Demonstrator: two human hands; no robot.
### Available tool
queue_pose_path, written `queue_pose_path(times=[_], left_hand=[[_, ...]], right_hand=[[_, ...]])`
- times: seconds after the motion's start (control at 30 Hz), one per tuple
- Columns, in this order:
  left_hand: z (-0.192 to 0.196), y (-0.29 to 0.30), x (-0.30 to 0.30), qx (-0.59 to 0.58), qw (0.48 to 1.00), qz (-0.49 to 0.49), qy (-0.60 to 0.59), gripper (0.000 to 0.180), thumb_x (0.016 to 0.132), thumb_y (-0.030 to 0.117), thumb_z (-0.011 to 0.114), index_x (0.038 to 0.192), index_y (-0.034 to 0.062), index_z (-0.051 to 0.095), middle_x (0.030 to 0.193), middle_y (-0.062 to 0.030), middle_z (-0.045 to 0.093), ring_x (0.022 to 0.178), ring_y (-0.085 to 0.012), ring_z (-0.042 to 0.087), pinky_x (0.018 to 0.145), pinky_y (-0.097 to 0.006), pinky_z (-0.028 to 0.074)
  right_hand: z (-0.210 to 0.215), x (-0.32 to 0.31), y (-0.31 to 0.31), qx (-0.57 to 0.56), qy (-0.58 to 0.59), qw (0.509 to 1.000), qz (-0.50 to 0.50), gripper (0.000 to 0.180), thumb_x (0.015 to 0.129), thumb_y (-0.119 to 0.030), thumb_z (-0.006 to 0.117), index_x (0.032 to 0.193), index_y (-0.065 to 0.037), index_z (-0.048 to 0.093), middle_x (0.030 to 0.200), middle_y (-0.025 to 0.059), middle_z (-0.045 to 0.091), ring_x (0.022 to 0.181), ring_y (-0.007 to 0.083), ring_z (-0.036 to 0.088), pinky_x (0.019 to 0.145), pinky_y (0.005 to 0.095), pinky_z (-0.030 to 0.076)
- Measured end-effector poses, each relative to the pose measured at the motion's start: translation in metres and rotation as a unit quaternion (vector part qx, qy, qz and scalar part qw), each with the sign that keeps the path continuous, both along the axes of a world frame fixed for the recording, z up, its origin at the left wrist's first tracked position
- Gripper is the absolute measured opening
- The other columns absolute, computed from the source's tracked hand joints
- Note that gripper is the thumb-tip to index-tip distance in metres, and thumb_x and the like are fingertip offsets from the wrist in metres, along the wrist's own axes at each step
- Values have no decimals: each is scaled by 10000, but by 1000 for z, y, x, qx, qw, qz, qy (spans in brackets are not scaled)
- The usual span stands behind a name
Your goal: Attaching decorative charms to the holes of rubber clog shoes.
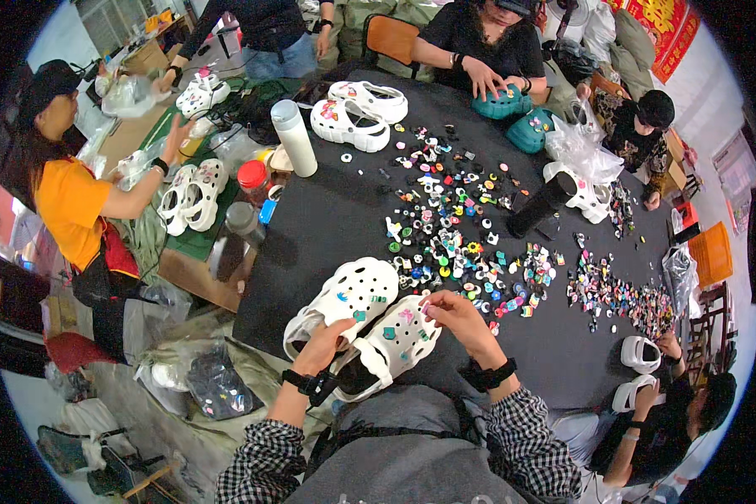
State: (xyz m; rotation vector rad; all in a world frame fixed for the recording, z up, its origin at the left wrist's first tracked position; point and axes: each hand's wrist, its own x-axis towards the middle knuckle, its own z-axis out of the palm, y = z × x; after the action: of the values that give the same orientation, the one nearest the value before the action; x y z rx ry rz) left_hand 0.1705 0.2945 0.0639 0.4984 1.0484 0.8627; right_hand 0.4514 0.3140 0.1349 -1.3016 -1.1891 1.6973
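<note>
I hold a white clog [392, 338] at the near edge of the black table [328, 218]; my left hand [323, 344] is closed around its heel end, and my right hand [455, 317] pinches its fingertips together at the clog's toe end, on something too small to make out. A second white clog [349, 296] lies touching it on the left, both dotted with small coloured charms. Just beyond my right hand a wide scatter of charms [449, 223] runs up the middle of the table, and another heap [622, 298] sits toward the right edge. A black cylinder [542, 204] lies tilted between the two spreads. Toward the far left corner stand a white bottle [295, 137] and a red-lidded jar [253, 181], with a pair of white clogs [359, 113] behind them. At the far edge another person's hands rest on teal clogs [502, 103], and a clear plastic bag [581, 143] is crumpled to the right of them. Off the left edge, a person in an orange shirt [67, 206] reaches over more white clogs [191, 195]. At the near right corner, someone else's hands hold white clogs [640, 353].
</note>
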Motion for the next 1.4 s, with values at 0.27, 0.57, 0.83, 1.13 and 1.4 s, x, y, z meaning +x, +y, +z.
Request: queue_pose_path(times=[0.27,0.57,0.83,1.13,1.4], left_hand=[[2,-1,-10,-20,998,-33,57,300,871,215,645,1147,115,581,1009,69,579,825,-38,510,657,-202,413],[-15,3,-4,25,997,-49,52,409,855,252,650,1206,69,547,1056,41,567,874,-59,500,705,-214,405],[-20,1,-5,19,997,-58,49,393,882,208,613,1221,27,528,1091,10,554,935,-100,492,795,-253,388],[-7,-1,-3,60,994,-76,59,274,897,284,601,1082,84,574,843,81,506,666,-25,410,563,-198,315],[-3,1,-2,57,993,-79,70,327,884,306,606,1116,79,568,937,61,545,754,-41,456,638,-207,368]], right_hand=[[6,-11,15,-13,-15,1000,21,142,908,-136,595,1003,-31,593,929,24,603,827,101,579,718,245,482],[1,-14,27,-29,-29,998,52,143,901,-147,611,997,-41,602,859,-4,609,759,82,579,697,236,489],[-14,-26,40,-78,-2,996,51,161,915,-139,591,1030,-26,606,923,23,621,773,86,600,723,221,508],[-18,-48,71,41,-104,991,80,157,872,-114,629,977,2,609,812,37,629,688,89,583,646,228,494],[-27,-72,85,158,-190,962,117,108,804,-81,630,851,14,613,793,119,660,662,210,629,618,319,505]])
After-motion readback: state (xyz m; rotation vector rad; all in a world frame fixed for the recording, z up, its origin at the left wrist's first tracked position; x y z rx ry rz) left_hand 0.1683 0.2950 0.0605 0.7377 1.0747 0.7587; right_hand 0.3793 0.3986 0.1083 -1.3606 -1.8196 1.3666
